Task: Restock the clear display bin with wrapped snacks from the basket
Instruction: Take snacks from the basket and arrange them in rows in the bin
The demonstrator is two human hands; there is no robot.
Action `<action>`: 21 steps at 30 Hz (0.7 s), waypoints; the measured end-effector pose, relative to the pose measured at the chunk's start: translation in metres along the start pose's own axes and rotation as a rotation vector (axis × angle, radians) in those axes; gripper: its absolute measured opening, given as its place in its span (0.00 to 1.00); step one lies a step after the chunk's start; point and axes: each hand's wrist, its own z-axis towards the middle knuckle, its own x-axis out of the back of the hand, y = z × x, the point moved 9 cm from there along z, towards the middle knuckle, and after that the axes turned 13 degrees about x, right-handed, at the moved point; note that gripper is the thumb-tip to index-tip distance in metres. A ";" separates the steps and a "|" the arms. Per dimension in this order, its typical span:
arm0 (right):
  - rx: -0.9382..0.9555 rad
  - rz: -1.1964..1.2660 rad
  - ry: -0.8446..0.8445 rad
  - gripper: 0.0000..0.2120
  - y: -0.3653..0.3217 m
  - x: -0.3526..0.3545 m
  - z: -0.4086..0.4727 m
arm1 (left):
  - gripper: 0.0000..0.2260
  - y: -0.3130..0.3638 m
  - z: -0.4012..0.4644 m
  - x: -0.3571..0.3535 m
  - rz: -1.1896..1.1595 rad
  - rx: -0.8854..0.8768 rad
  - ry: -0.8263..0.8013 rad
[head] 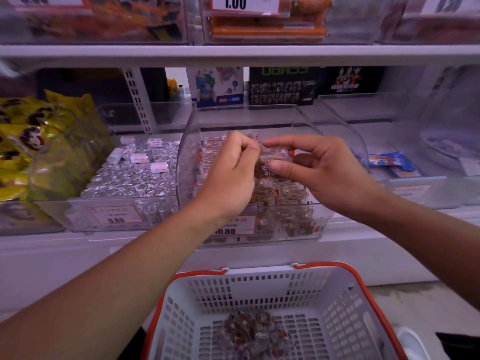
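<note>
Nearest, the basket (pixel 272 294) still holds a small heap of wrapped snacks (pixel 253 331), so restocking looks only partly done. Above it, the left hand (pixel 231 175) and right hand (pixel 315 165) together pinch one snack packet (pixel 272 158) over the clear display bin (pixel 192 141), already fairly full. The bin sits on a white shop shelf (pixel 78 245) among other bins, boxed goods behind.

Two bare forearms, no sleeves in view | left hand (pixel 228 175) and right hand (pixel 319 165) bare: no gloves, rings, watch or wristbands | short, unpainted nails | nothing else of the person clearly seen
</note>
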 end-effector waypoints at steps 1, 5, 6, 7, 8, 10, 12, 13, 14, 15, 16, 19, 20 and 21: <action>0.003 -0.022 0.015 0.16 0.001 0.001 0.000 | 0.06 -0.001 0.000 -0.001 0.002 -0.001 -0.004; 0.012 -0.060 0.070 0.14 0.001 0.005 0.002 | 0.05 -0.002 0.004 0.003 -0.164 0.070 0.008; 0.027 -0.070 0.083 0.13 -0.001 0.007 0.003 | 0.09 -0.004 0.006 0.003 -0.234 0.132 -0.017; 0.051 -0.094 0.093 0.13 -0.004 0.008 0.004 | 0.13 -0.006 0.008 0.000 -0.301 0.209 -0.075; 0.084 -0.133 0.098 0.14 -0.008 0.010 0.005 | 0.19 -0.008 0.008 -0.005 -0.361 0.286 -0.156; 0.163 -0.250 0.080 0.14 -0.016 0.008 0.007 | 0.25 -0.010 0.005 -0.013 -0.408 0.378 -0.279; 0.203 -0.327 0.051 0.15 -0.018 0.004 0.006 | 0.24 -0.011 0.006 -0.013 -0.399 0.384 -0.255; 0.190 -0.327 0.045 0.17 -0.017 0.003 0.005 | 0.24 -0.013 0.006 -0.012 -0.394 0.382 -0.222; 0.173 -0.331 0.038 0.20 -0.015 0.002 0.005 | 0.24 -0.013 0.006 -0.011 -0.393 0.375 -0.193; 0.165 -0.357 0.027 0.23 -0.014 0.002 0.005 | 0.23 -0.013 0.006 -0.010 -0.386 0.362 -0.174; 0.167 -0.411 0.010 0.25 -0.015 0.003 0.005 | 0.22 -0.014 0.006 -0.009 -0.372 0.351 -0.166; 0.168 -0.518 -0.031 0.27 -0.015 0.002 0.005 | 0.16 -0.014 0.004 -0.010 -0.297 0.316 -0.184; 0.156 -0.511 -0.040 0.27 -0.014 0.002 0.006 | 0.13 -0.015 0.004 -0.010 -0.261 0.304 -0.186; 0.149 -0.513 -0.058 0.26 -0.015 0.001 0.006 | 0.11 -0.016 0.004 -0.009 -0.215 0.290 -0.176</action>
